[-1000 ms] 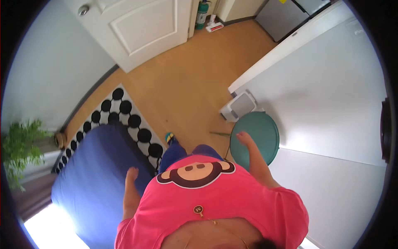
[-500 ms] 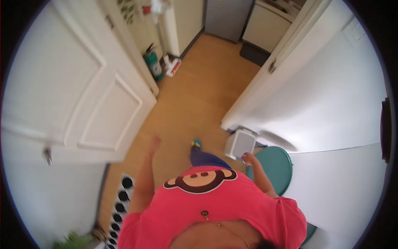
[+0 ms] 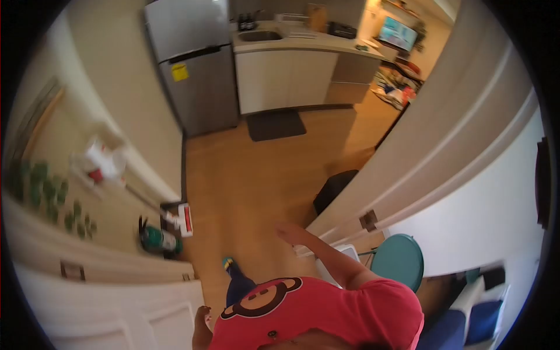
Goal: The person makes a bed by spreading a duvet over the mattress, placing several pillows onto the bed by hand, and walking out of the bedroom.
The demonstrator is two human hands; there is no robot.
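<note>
My left hand [image 3: 203, 319] hangs low beside my red shirt, close to the white door [image 3: 140, 306]. Its fingers look curled, with a small pale patch at them that I cannot make out. My right hand [image 3: 291, 234] reaches forward over the wood floor, near the edge of the door frame [image 3: 332, 219]. Motion blurs its fingers, and nothing can be made out in them. Beside my right forearm are a white bin [image 3: 350, 252], partly hidden by the arm, and a round green stool [image 3: 398, 261].
On the left stand a green fire extinguisher [image 3: 158, 239] and a white floor cleaner [image 3: 185, 219]. Ahead are a grey fridge [image 3: 204, 87], kitchen cabinets [image 3: 286, 79] and a dark mat [image 3: 276, 125]. A black object [image 3: 333, 189] stands behind the door frame.
My view has moved forward and turned right, bringing the kitchen into sight. My right hand has swung forward from near the bin; my left hand has dropped back beside my body.
</note>
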